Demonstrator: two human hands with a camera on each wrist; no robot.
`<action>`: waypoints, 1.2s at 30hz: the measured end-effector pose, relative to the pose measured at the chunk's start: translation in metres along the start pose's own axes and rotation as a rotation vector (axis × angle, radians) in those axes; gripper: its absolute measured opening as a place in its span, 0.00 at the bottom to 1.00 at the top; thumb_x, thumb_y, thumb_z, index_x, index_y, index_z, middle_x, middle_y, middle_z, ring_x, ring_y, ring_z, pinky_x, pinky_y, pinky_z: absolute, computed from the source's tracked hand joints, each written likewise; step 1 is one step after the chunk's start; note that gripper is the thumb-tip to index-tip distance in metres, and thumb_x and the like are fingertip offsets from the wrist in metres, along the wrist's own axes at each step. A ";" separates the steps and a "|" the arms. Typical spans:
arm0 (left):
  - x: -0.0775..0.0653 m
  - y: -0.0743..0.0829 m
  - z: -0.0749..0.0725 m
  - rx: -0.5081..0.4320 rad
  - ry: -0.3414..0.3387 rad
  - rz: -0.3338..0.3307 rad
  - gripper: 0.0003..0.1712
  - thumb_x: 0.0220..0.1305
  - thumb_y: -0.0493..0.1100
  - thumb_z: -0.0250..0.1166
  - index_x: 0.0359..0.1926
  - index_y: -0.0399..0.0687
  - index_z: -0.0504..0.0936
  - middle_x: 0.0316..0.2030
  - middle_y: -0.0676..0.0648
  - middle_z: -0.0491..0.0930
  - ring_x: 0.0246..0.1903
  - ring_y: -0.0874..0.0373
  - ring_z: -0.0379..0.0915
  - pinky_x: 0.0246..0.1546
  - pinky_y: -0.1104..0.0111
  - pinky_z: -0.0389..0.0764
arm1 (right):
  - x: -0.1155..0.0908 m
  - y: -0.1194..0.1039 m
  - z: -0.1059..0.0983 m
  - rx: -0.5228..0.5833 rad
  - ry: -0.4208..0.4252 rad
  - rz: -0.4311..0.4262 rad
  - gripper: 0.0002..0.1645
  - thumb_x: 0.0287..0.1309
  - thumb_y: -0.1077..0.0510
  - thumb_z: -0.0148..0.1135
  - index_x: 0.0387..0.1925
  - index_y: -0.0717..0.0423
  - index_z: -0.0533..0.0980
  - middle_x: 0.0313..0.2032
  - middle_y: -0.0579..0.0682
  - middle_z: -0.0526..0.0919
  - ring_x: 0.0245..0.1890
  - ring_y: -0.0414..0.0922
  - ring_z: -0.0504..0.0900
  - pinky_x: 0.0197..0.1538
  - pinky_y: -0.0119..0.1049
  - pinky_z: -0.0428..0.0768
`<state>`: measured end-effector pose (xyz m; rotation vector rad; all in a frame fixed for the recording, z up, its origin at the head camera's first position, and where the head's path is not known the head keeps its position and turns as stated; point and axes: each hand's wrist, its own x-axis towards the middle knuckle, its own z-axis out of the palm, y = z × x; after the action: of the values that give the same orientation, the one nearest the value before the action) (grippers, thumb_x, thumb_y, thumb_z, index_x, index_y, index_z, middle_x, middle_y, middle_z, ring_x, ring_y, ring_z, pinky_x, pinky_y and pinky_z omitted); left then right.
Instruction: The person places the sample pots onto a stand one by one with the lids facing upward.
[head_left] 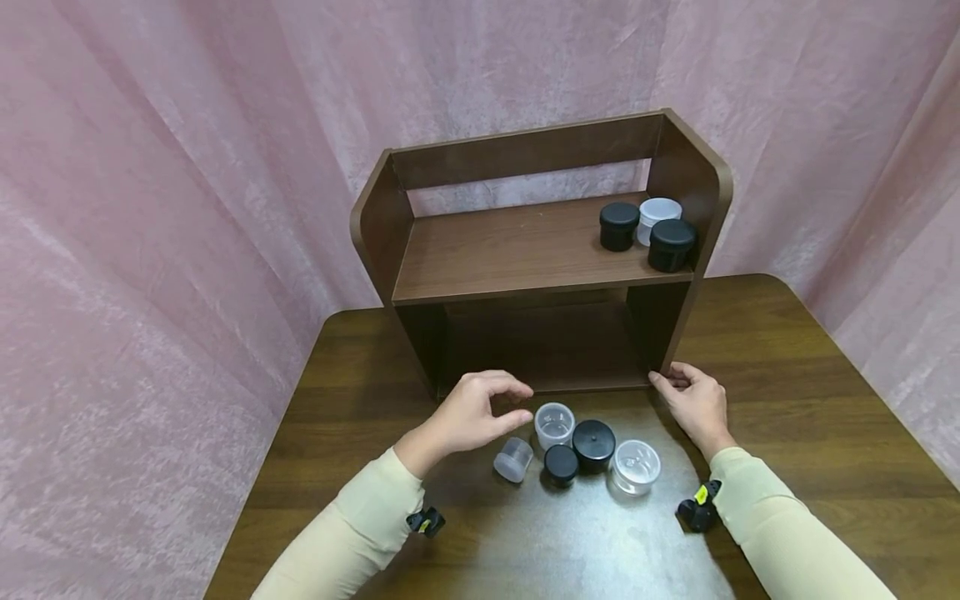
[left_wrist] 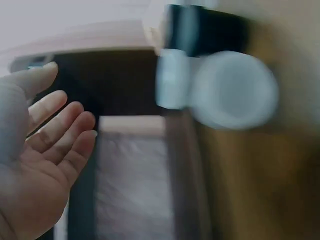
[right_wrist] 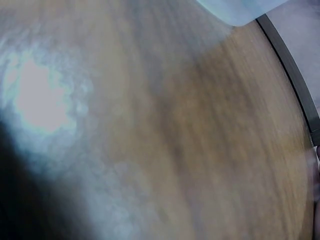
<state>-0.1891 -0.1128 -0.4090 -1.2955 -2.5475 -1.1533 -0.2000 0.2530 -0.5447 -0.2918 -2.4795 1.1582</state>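
My left hand (head_left: 480, 408) hovers over the table just left of a clear round jar (head_left: 554, 425), thumb and fingers apart with nothing between them. In the left wrist view the same hand (left_wrist: 45, 150) shows relaxed fingers and a bare palm. Below its thumb a small clear cup (head_left: 513, 460) leans to one side. At the lower right front corner of the brown shelf unit (head_left: 525, 250), my right hand (head_left: 697, 404) pinches the side panel between thumb and fingers. Between the hands stand a small black jar (head_left: 561, 465), a larger black jar (head_left: 593, 442) and another clear jar (head_left: 635, 467).
On the upper shelf, at its right end, stand two black jars, one at the back (head_left: 618, 227) and one in front (head_left: 671, 246), with a white-lidded jar (head_left: 658, 218) between them. The wooden table (head_left: 810, 417) reaches to pink curtains (head_left: 225, 167) behind.
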 end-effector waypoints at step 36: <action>-0.066 -0.054 0.061 -0.079 -0.140 -0.081 0.22 0.55 0.44 0.73 0.52 0.49 0.82 0.48 0.54 0.81 0.47 0.63 0.76 0.47 0.70 0.78 | 0.000 -0.001 0.001 -0.001 0.017 -0.007 0.28 0.56 0.42 0.67 0.47 0.61 0.80 0.35 0.58 0.86 0.28 0.30 0.77 0.32 0.21 0.72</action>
<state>-0.1688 -0.1380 -0.5089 -1.3463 -2.7029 -1.2310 -0.2008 0.2518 -0.5446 -0.2915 -2.4651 1.1470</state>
